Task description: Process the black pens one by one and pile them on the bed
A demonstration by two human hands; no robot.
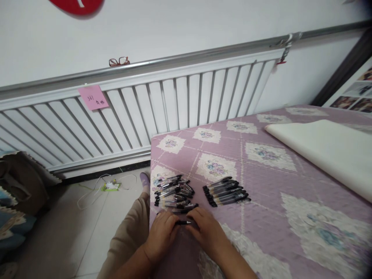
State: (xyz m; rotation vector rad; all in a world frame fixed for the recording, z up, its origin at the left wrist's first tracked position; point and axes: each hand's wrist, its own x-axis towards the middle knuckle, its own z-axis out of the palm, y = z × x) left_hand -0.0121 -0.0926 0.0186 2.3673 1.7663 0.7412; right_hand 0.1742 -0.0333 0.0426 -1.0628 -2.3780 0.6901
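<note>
My left hand (163,231) is closed on a black pen (183,223), whose pale tip sticks out to the right. Beside that tip is my right hand (208,229), its thumb and forefinger curved and apart, with nothing visible between them. Just beyond both hands lies a loose pile of black pens (174,192), some crossing each other. One black-ended pen (187,208) rests at the near side of this pile, close to my fingers. To the right, a neater row of capped pens (226,192) lies side by side on the cloth.
A purple tablecloth (186,155) with floral patches covers the table. A pale folded sheet (325,147) lies at the right. Behind stands a white radiator (180,100) with a pink note (93,97). Glasses (119,61) rest on the pipe. A power strip (112,186) with cables lies on the floor.
</note>
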